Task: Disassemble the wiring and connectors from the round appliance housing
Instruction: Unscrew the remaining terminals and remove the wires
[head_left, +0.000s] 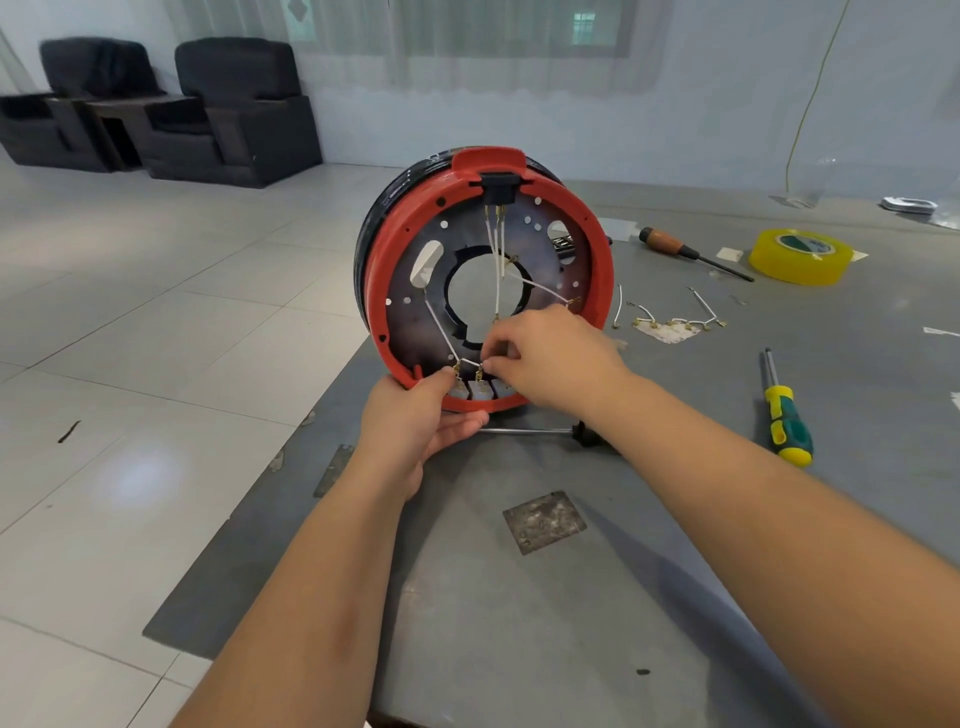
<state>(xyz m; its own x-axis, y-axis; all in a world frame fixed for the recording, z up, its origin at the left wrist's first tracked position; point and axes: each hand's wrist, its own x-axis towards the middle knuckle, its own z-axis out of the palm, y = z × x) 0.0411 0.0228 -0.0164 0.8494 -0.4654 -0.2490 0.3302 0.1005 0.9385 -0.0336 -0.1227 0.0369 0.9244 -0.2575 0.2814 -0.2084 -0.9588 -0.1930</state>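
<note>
The round housing (395, 260), red-rimmed with a dark inner plate and a central hole, stands on edge on the grey table. White wires (500, 244) run from a black socket (500, 188) at its top down to brass connectors (479, 373) on white blocks at the bottom rim. My left hand (415, 421) grips the bottom rim, thumb beside the leftmost connector. My right hand (545, 358) pinches a connector at the bottom of the plate; its fingers hide that connector.
Loose white wires with brass terminals (670, 317) lie right of the housing. A green-yellow screwdriver (784, 410), a brown-handled screwdriver (685, 252) and a yellow tape roll (800, 254) lie further right. A thin metal tool (530, 431) lies under my right wrist. The table's left edge (291, 499) drops to tiled floor.
</note>
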